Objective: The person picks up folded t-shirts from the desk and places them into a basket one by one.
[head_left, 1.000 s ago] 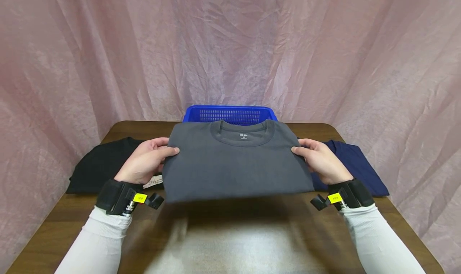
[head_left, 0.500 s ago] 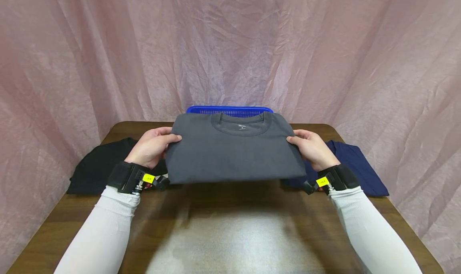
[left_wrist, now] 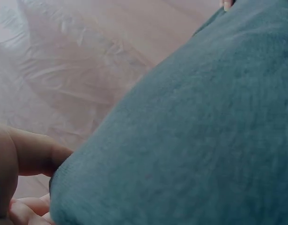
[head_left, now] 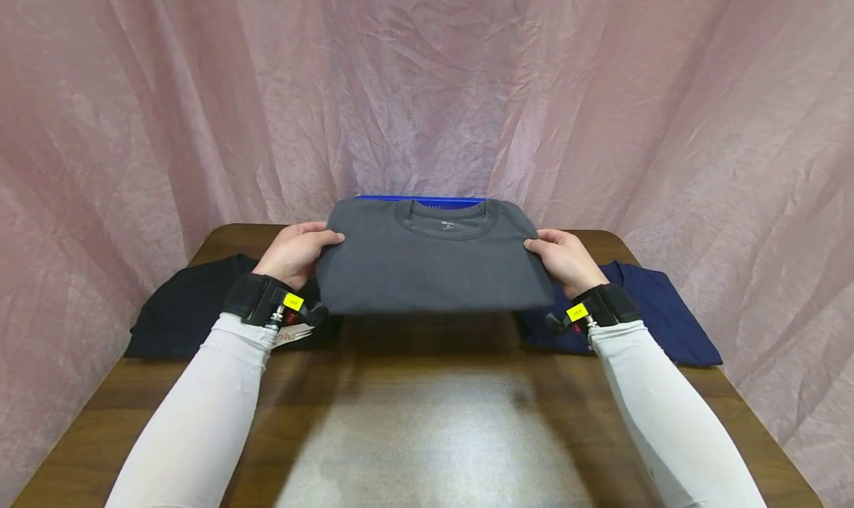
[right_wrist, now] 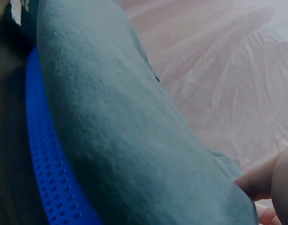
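A folded dark grey T-shirt, collar on the far side, hangs above the table between both hands. My left hand pinches its left edge, thumb on top and fingers underneath. At the opposite edge my right hand grips it the same way. Behind and below the shirt stands a blue plastic basket; only its far rim shows in the head view. The right wrist view catches the basket's perforated side beneath the cloth. The shirt fills most of the left wrist view.
On the wooden table, a folded black garment with a pale print lies at the left. A folded navy garment lies at the right. A pink curtain hangs behind the table.
Both hands have moved forward, away from me, carrying the grey T-shirt over the basket. More of the basket is now covered. The black and navy garments have stayed put.
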A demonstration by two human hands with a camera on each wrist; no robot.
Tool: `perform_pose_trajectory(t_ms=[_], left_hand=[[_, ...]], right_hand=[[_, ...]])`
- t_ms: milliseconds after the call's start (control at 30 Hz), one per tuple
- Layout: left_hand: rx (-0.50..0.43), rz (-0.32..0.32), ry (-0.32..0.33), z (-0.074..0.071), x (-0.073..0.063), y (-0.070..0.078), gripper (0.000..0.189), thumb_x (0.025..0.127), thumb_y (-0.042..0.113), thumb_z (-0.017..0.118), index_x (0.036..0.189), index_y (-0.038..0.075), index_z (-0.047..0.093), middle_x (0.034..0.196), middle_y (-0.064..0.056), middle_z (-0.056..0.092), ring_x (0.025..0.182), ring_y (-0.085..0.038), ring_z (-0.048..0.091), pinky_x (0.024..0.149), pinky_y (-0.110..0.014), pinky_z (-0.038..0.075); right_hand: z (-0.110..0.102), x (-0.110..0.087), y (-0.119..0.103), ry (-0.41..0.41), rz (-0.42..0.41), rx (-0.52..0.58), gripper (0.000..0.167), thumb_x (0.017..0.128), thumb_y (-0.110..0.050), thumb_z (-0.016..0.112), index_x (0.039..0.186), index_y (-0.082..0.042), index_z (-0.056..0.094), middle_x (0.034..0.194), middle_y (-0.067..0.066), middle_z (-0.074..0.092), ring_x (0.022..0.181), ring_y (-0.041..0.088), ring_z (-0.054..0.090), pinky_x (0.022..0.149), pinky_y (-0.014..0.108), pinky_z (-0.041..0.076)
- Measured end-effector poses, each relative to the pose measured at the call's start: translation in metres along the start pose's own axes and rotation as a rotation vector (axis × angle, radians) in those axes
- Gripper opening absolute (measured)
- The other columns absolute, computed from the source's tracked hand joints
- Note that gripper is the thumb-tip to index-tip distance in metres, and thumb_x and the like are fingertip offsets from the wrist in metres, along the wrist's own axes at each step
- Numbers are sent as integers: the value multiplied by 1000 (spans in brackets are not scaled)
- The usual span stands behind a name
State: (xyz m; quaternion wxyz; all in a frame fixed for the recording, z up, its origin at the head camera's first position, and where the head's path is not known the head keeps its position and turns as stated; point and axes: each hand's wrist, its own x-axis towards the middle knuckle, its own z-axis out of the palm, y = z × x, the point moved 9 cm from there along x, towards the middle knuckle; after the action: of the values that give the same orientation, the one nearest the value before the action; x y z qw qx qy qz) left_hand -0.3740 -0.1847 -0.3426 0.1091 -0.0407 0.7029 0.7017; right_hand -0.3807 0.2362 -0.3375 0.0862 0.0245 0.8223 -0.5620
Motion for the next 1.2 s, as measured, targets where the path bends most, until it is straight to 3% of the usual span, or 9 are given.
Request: perform_pose_trajectory(t_ms=[200,300,400,567,700,800,967,1067,1200], left_hand=[[3,-26,39,-2,14,0,67,109,22,64,168,5,39,136,-4,61,98,-9,66,80,-23,60],[14,-30,64,-2,22,1,72,109,23,63,172,7,31,162,-13,50,107,-11,62,84,-22,58],[15,-38,103,-4,29,1,75,109,22,63,173,7,29,175,-15,39,110,-11,59,88,-23,55],[3,-52,168,-4,38,0,73,108,21,64,172,8,33,174,-14,41,105,-9,59,91,-24,53],[3,-53,196,-2,42,1,71,108,21,64,172,9,35,174,-13,42,123,-17,61,103,-29,53],[12,-45,210,0,46,3,68,108,18,63,170,5,38,175,-13,41,146,-24,53,121,-35,48],[-39,-42,239,0,54,7,60,107,12,61,163,-3,46,173,-11,44,154,-22,44,130,-35,39],[-125,-60,214,3,58,5,62,108,10,56,167,-2,40,176,-8,39,155,-19,40,131,-31,35],[-195,-81,136,11,60,3,62,112,8,48,171,4,32,181,-6,30,160,-19,34,134,-32,31]], right_hand=[[0,16,-1,30,6,-19,55,115,-32,55,161,-2,51,121,5,66,84,6,69,76,23,61],[1,24,-3,43,5,-26,55,115,-31,55,161,-1,50,132,12,65,86,6,68,76,22,60],[3,31,-5,53,8,-45,56,115,-30,53,163,-2,48,148,20,61,94,9,67,78,21,58],[7,40,-8,73,18,-68,58,115,-28,53,166,-1,43,163,23,53,123,25,62,89,24,54],[8,45,-13,97,16,-90,58,116,-27,52,166,0,42,164,24,52,132,32,58,93,27,51],[8,48,-15,116,18,-101,57,116,-26,52,166,0,44,164,24,52,133,31,57,97,28,51],[8,55,-15,135,40,-68,59,116,-26,52,167,1,41,167,23,49,146,35,54,113,37,50],[9,57,-14,134,56,-3,61,115,-27,54,168,0,39,169,22,48,142,30,56,109,33,51],[14,60,-10,101,80,149,62,114,-26,56,169,-4,38,171,19,46,117,14,60,94,23,52]])
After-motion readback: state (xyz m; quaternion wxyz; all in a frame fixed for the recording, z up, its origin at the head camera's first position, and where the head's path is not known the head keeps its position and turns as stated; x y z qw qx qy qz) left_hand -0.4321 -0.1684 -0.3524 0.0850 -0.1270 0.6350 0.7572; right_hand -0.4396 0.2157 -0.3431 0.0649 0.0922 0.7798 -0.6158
